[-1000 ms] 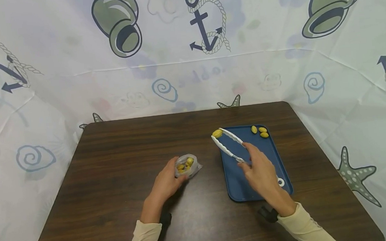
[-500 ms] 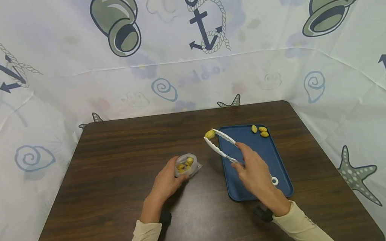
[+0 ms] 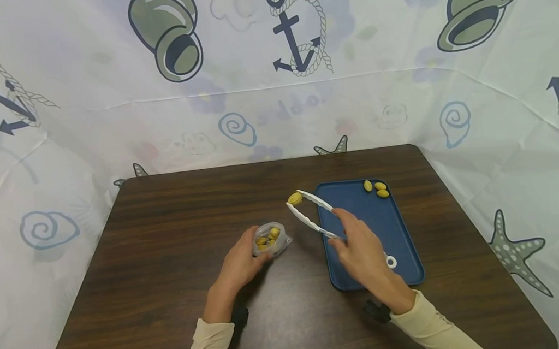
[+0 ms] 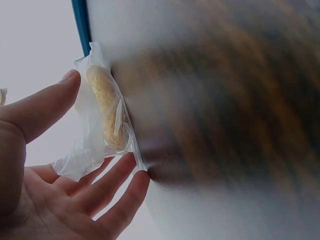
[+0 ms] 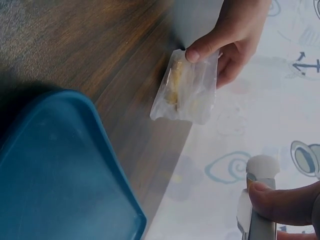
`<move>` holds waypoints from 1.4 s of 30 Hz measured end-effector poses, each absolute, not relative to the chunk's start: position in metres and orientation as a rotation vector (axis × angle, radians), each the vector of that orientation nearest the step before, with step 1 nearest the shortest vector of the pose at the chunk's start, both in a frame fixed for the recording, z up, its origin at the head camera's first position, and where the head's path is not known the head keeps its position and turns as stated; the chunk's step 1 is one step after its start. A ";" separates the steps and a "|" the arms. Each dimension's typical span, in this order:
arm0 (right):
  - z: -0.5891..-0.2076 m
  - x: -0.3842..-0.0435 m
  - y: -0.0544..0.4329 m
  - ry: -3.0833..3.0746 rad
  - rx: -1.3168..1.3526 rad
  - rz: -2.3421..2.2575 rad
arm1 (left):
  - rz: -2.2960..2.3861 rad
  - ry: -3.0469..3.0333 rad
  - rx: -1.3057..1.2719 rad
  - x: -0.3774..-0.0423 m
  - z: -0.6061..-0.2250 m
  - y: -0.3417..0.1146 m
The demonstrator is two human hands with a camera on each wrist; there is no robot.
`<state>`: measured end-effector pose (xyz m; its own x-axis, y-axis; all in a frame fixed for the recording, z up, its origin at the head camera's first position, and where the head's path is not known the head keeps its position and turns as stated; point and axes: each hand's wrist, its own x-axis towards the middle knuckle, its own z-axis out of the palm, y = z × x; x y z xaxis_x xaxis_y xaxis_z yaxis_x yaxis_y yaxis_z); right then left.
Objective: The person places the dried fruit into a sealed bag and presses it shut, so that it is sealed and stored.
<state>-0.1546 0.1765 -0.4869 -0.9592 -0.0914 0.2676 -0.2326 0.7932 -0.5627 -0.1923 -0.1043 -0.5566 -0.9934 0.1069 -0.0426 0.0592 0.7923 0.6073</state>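
In the head view my left hand (image 3: 239,262) holds a small clear plastic bag (image 3: 284,242), standing mouth up on the table. Several yellow-brown, nut-like oval pieces (image 3: 262,241) lie inside it. The left wrist view shows the thumb (image 4: 60,100) on one side of the bag (image 4: 90,130) and fingers on the other. My right hand (image 3: 362,253) grips white-tipped tongs (image 3: 316,199) above the tray's left edge. One yellow piece (image 3: 294,198) is pinched between the tips, up and right of the bag, apart from it. A white ring (image 3: 391,261) shows behind that hand.
A blue rectangular tray (image 3: 398,236) lies on the right of the dark wood table (image 3: 175,232). Three yellow pieces (image 3: 382,193) sit in its far right corner. A patterned white cloth (image 3: 265,121) hangs behind the table.
My right hand has moved left, carrying the tongs and the pinched yellow piece from above the tray's far left corner toward the bag. The left hand and bag stay in place.
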 end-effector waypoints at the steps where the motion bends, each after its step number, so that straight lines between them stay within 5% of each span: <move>1: -0.487 -0.155 0.176 -2.756 0.258 0.904 | 0.979 2.905 0.135 -0.192 -0.557 -0.104; 42: -0.494 -0.149 0.155 -2.784 0.454 0.797 | 1.013 2.913 0.141 -0.190 -0.557 -0.107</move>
